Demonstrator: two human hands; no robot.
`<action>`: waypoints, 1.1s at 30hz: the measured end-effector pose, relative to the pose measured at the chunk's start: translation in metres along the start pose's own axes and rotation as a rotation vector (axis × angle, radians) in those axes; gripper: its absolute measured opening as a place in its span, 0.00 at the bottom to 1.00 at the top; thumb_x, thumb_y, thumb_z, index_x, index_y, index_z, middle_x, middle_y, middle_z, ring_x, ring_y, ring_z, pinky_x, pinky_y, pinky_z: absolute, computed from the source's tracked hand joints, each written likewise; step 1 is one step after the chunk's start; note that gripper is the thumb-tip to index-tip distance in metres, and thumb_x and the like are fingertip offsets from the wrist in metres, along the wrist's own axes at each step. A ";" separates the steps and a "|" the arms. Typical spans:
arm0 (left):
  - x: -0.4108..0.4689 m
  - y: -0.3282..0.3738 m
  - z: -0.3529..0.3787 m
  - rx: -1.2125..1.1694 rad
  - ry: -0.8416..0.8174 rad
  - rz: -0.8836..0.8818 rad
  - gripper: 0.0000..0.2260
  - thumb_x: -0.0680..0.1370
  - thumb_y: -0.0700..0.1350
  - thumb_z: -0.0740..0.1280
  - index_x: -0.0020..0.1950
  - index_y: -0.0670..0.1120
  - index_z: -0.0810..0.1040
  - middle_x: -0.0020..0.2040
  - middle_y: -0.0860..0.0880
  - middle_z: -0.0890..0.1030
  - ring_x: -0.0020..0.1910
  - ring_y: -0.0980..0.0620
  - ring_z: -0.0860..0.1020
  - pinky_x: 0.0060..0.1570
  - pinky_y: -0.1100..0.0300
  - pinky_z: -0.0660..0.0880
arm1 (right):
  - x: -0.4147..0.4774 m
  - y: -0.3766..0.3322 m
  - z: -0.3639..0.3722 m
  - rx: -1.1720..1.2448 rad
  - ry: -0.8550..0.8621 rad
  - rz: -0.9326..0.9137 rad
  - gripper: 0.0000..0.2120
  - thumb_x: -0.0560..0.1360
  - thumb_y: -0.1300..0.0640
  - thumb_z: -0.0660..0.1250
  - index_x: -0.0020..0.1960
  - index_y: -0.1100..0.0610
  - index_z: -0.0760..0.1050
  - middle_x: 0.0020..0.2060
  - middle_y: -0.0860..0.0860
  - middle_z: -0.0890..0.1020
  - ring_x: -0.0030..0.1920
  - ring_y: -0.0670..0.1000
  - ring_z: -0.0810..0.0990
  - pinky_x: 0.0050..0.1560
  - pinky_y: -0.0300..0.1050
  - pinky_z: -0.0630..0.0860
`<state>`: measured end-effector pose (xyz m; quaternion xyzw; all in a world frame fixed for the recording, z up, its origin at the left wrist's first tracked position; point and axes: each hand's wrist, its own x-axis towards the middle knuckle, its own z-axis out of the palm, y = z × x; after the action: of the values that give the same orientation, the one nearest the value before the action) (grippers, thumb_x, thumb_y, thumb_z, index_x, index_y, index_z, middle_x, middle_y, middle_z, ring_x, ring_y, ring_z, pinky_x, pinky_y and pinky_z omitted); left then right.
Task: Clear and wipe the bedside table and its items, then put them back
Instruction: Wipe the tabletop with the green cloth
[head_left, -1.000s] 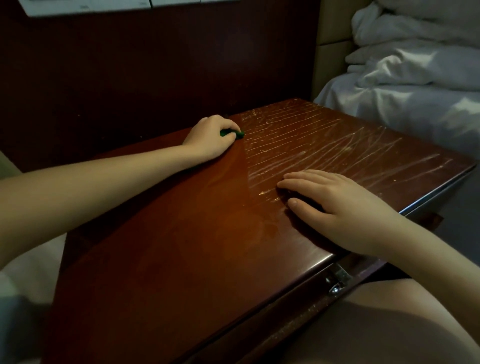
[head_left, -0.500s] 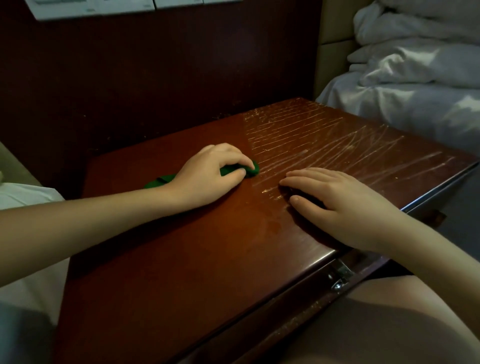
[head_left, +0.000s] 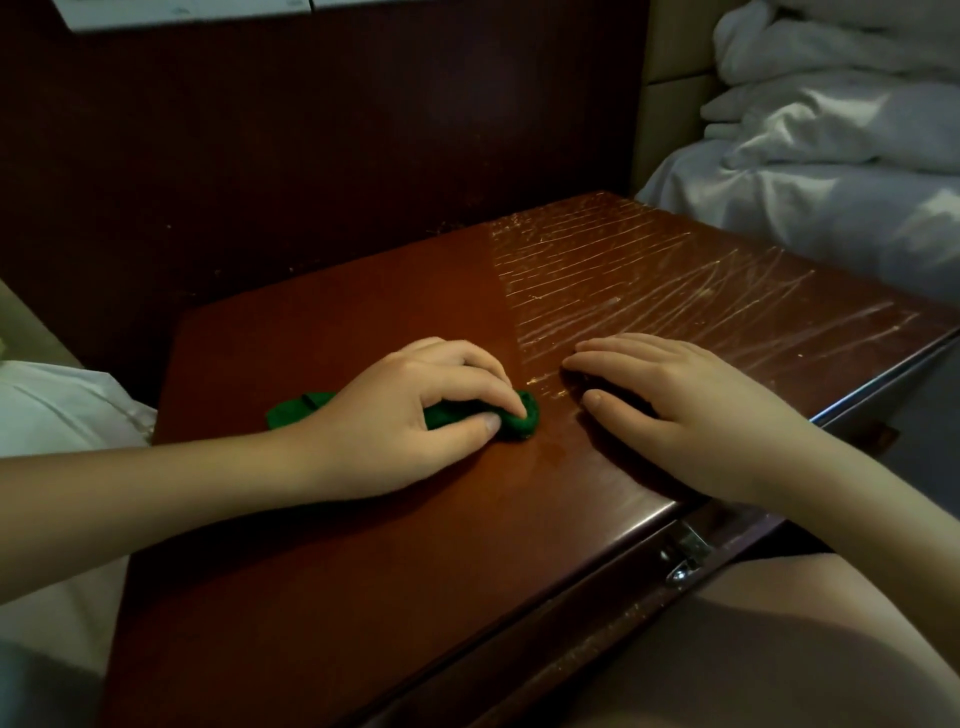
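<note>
The dark red-brown bedside table (head_left: 337, 561) fills the middle of the view, and its right half is covered in pale scratch marks. My left hand (head_left: 410, 415) grips a bunched green cloth (head_left: 519, 418) and presses it onto the tabletop near the centre. One end of the cloth sticks out behind the hand. My right hand (head_left: 685, 410) rests flat on the tabletop just to the right, fingers spread and slightly arched, holding nothing.
A bed with rumpled white bedding (head_left: 831, 130) lies to the right of the table. A dark wood wall panel (head_left: 311, 130) stands behind it. A metal latch (head_left: 685, 553) sits on the table's front edge. White fabric (head_left: 57, 415) lies at the left.
My left hand has dragged the green cloth from the table's far edge towards me, to the centre. My right hand has stayed in place.
</note>
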<state>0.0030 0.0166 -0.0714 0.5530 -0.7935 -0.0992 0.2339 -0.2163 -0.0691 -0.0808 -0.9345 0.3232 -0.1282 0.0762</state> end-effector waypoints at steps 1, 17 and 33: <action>0.003 -0.002 0.000 0.002 -0.007 0.005 0.10 0.74 0.57 0.61 0.52 0.65 0.78 0.54 0.63 0.76 0.58 0.61 0.72 0.58 0.64 0.69 | 0.000 0.000 -0.001 -0.005 -0.003 0.001 0.26 0.78 0.40 0.42 0.73 0.44 0.59 0.72 0.41 0.62 0.73 0.41 0.56 0.70 0.38 0.50; 0.091 -0.065 -0.005 0.088 0.132 -0.097 0.08 0.78 0.44 0.66 0.55 0.52 0.81 0.53 0.55 0.77 0.55 0.58 0.75 0.57 0.63 0.71 | -0.001 -0.002 -0.002 -0.016 -0.019 -0.009 0.27 0.76 0.39 0.43 0.74 0.44 0.59 0.72 0.40 0.62 0.72 0.40 0.55 0.64 0.33 0.47; 0.171 -0.134 -0.019 0.259 0.243 -0.375 0.10 0.80 0.47 0.61 0.57 0.51 0.79 0.57 0.47 0.79 0.45 0.49 0.77 0.41 0.58 0.72 | -0.002 -0.003 -0.002 -0.008 -0.015 -0.009 0.31 0.72 0.39 0.40 0.74 0.42 0.56 0.73 0.38 0.59 0.72 0.38 0.52 0.64 0.31 0.43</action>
<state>0.0756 -0.1888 -0.0662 0.7238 -0.6492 0.0286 0.2321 -0.2166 -0.0662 -0.0782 -0.9372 0.3189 -0.1204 0.0743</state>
